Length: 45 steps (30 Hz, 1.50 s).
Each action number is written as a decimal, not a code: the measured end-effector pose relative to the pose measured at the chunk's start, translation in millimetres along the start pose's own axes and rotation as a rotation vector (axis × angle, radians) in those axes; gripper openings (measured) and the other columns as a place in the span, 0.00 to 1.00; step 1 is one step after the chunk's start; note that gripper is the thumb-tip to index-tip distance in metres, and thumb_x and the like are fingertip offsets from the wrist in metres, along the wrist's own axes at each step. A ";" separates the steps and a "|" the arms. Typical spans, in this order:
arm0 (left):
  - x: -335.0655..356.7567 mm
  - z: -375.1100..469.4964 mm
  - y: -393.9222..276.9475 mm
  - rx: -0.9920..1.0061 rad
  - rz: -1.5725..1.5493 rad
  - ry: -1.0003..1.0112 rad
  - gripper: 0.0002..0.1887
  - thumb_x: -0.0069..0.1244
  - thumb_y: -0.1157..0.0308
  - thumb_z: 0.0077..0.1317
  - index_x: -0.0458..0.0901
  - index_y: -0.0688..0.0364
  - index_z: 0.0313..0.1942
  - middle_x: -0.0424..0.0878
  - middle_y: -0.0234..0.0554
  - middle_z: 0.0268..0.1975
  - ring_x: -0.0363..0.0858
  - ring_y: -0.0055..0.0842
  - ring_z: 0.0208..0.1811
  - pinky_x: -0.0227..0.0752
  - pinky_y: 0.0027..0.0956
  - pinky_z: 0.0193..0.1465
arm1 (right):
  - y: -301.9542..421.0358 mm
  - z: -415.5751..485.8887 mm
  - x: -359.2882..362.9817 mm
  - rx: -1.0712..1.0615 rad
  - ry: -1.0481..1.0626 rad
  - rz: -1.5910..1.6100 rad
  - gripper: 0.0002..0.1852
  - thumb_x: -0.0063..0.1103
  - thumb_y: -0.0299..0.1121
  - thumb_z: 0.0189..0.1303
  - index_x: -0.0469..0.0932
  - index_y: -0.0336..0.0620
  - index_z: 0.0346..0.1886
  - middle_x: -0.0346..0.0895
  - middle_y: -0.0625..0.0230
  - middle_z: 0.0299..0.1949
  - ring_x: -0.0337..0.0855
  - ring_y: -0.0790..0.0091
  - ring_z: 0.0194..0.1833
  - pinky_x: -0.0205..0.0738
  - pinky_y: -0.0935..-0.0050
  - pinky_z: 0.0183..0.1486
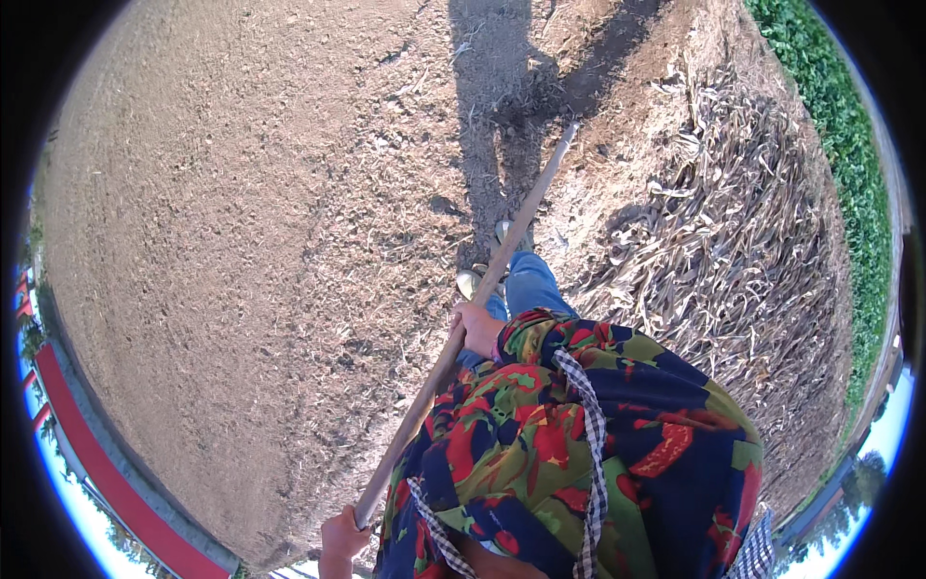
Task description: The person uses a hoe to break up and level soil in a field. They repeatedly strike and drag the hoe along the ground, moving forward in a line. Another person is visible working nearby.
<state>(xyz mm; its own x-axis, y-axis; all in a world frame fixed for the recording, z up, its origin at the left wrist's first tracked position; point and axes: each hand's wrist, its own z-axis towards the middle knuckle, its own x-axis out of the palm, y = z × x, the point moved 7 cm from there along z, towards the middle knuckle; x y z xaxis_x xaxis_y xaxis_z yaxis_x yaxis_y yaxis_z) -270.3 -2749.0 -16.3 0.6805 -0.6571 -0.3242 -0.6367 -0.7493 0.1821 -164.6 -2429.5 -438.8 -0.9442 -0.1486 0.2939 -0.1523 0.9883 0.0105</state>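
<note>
A long wooden tool handle (pixel 532 203) runs slantwise from the lower left to the soil ahead of me. My right hand (pixel 477 329) is wrapped around its middle, in front of my waist. My left hand (pixel 343 534) grips the near end, low at my left side. The far end, pale at its tip, meets dark loosened soil (pixel 532 105) in shadow; the tool's head cannot be made out there. Both my shoes (pixel 469 284) stand on the ground under the handle.
Dry, crumbly field soil (pixel 217 253) with bits of straw spreads to the left. Dried corn stalks and leaves (pixel 738 246) lie thickly on the right. Beyond them grows a strip of green plants (pixel 846 152). A long red-roofed building (pixel 116 470) edges the field at far left.
</note>
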 end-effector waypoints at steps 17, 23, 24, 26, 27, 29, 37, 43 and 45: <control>-90.1 233.1 -267.6 0.390 -0.386 -0.182 0.17 0.56 0.54 0.54 0.74 0.52 0.39 0.83 0.49 0.28 0.83 0.46 0.33 0.74 0.47 0.37 | 438.0 -167.7 -65.7 -0.773 -0.367 0.033 0.08 0.55 0.29 0.54 0.68 0.40 0.23 0.67 0.61 0.15 0.71 0.63 0.17 0.68 0.63 0.20; -244.8 208.5 -365.0 0.603 -0.490 -0.456 0.13 0.52 0.66 0.53 0.73 0.56 0.39 0.82 0.51 0.29 0.81 0.48 0.32 0.73 0.48 0.35 | 667.0 -155.6 -83.6 -0.901 -0.394 -0.109 0.13 0.58 0.32 0.58 0.67 0.43 0.21 0.66 0.65 0.17 0.69 0.64 0.17 0.70 0.65 0.22; -243.4 214.8 -368.3 0.529 -0.450 -0.366 0.13 0.52 0.66 0.53 0.73 0.56 0.39 0.82 0.52 0.29 0.81 0.49 0.32 0.73 0.48 0.35 | 670.7 -134.2 -78.0 -0.901 -0.359 -0.147 0.12 0.58 0.32 0.58 0.67 0.43 0.22 0.66 0.65 0.17 0.69 0.64 0.17 0.70 0.65 0.22; -243.7 210.5 -363.3 0.510 -0.450 -0.401 0.13 0.51 0.66 0.53 0.73 0.57 0.39 0.82 0.52 0.29 0.81 0.49 0.33 0.73 0.49 0.36 | 641.1 -97.3 -71.1 -1.022 -0.408 -0.132 0.11 0.58 0.33 0.59 0.68 0.43 0.23 0.67 0.67 0.17 0.69 0.65 0.17 0.70 0.66 0.22; -232.5 207.7 -352.5 0.404 -0.413 -0.307 0.13 0.52 0.65 0.53 0.73 0.58 0.39 0.82 0.52 0.29 0.81 0.50 0.33 0.73 0.49 0.36 | 608.3 -70.0 -63.4 -0.932 -0.296 -0.108 0.11 0.58 0.33 0.58 0.68 0.44 0.23 0.67 0.67 0.18 0.70 0.67 0.18 0.69 0.67 0.22; -218.0 175.7 -319.2 0.305 -0.395 -0.247 0.13 0.53 0.64 0.55 0.73 0.60 0.37 0.81 0.54 0.28 0.81 0.50 0.32 0.73 0.50 0.36 | 502.4 -31.5 -38.5 -0.830 -0.183 -0.123 0.14 0.56 0.38 0.60 0.67 0.46 0.22 0.66 0.69 0.17 0.70 0.68 0.19 0.67 0.68 0.22; -179.8 -61.7 -179.5 -0.192 -0.121 0.002 0.11 0.53 0.71 0.49 0.74 0.63 0.34 0.81 0.54 0.25 0.82 0.49 0.32 0.74 0.48 0.39 | 155.0 -27.5 43.7 -0.521 0.298 -0.720 0.05 0.45 0.25 0.55 0.69 0.38 0.25 0.71 0.59 0.21 0.73 0.63 0.27 0.69 0.65 0.33; -141.3 -37.8 -168.3 -0.142 -0.073 0.004 0.17 0.54 0.57 0.57 0.71 0.63 0.35 0.81 0.56 0.24 0.82 0.51 0.31 0.73 0.50 0.36 | 137.4 17.6 9.3 -0.026 0.097 -0.127 0.10 0.49 0.34 0.54 0.68 0.38 0.22 0.69 0.57 0.18 0.73 0.58 0.23 0.70 0.61 0.31; -113.0 -30.5 -150.3 -0.100 -0.196 0.009 0.17 0.54 0.58 0.57 0.71 0.63 0.35 0.81 0.56 0.24 0.82 0.51 0.31 0.73 0.50 0.36 | 113.7 41.4 0.7 0.091 0.073 -0.168 0.10 0.49 0.33 0.55 0.68 0.38 0.21 0.68 0.58 0.17 0.73 0.58 0.22 0.70 0.60 0.30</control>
<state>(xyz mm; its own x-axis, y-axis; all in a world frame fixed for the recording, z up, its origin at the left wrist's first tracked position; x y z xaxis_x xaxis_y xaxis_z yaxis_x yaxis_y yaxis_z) -240.4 -2564.6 21.3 0.7916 -0.4981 -0.3539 -0.4527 -0.8671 0.2077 -194.7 -2318.7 -477.0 -0.8801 -0.3053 0.3637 -0.3350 0.9420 -0.0199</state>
